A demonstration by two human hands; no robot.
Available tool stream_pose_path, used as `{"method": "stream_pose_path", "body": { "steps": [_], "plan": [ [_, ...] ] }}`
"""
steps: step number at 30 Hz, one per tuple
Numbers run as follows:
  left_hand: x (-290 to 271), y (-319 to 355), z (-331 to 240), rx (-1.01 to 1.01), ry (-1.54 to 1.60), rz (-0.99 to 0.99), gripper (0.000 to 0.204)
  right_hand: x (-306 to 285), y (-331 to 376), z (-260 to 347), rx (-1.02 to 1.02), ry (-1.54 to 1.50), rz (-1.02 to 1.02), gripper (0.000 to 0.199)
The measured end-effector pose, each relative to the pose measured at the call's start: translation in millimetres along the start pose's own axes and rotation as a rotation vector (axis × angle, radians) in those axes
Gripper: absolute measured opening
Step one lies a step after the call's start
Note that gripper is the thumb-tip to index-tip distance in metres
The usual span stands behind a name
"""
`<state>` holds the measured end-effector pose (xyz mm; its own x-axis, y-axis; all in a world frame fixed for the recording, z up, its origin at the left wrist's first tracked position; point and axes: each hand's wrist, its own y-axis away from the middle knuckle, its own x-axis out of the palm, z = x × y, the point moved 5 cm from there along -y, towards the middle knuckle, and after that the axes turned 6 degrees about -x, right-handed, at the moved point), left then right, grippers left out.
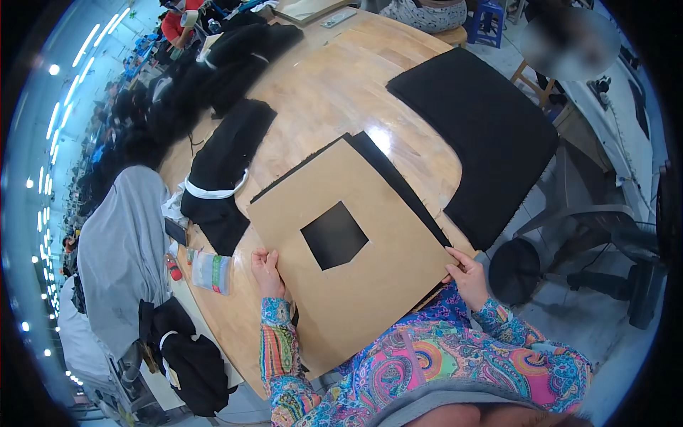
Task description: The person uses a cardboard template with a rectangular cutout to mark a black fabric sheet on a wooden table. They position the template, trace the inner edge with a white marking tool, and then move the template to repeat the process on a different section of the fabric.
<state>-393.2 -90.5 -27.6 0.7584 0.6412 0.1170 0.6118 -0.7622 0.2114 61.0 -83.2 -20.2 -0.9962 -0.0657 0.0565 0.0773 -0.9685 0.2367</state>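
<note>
A brown cardboard template (398,242) with a pocket-shaped cutout lies tilted over black fabric pieces (388,165), whose edges stick out past its upper sides. Black shows through the cutout. At the template's left edge, my left hand (269,274) is closed, thumb and fingers gripping the border. My right hand (467,279) pinches the right corner between thumb and fingers. The near part of the template reaches over my lap, by my patterned clothing. Whether either hand also grips the fabric beneath is hidden.
A wooden table (320,85) spreads ahead. A large black fabric stack (484,128) overhangs its right side. Left lie a black bundle with a white tie (235,149), a plastic packet (211,272) and a red item (173,267). A grey chair (569,192) stands right.
</note>
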Motion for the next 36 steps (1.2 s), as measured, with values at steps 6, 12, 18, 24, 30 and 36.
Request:
{"method": "stream_pose_path", "body": {
  "steps": [6,12,18,24,30,36],
  "plan": [
    [15,-26,-16,0.33,-0.802,-0.215,0.014,-3,0,-6,0.053,-0.016,0.017,0.038],
    [171,-48,-51,0.704,-0.928,0.242,0.026,1,3,-11,0.092,-0.112,-0.012,0.038],
    [273,-98,-15,0.831,-0.993,0.423,0.016,5,3,-11,0.116,-0.128,0.01,0.038],
    [292,-109,-4,0.539,-1.127,0.491,0.014,7,4,-10,0.162,-0.213,0.013,0.039],
    [285,-118,2,0.617,-1.055,0.451,0.022,11,4,-6,0.222,-0.304,0.029,0.04],
    [289,-117,1,0.646,-1.016,0.473,0.029,10,3,-10,0.214,-0.31,0.036,0.04]
  ]
}}
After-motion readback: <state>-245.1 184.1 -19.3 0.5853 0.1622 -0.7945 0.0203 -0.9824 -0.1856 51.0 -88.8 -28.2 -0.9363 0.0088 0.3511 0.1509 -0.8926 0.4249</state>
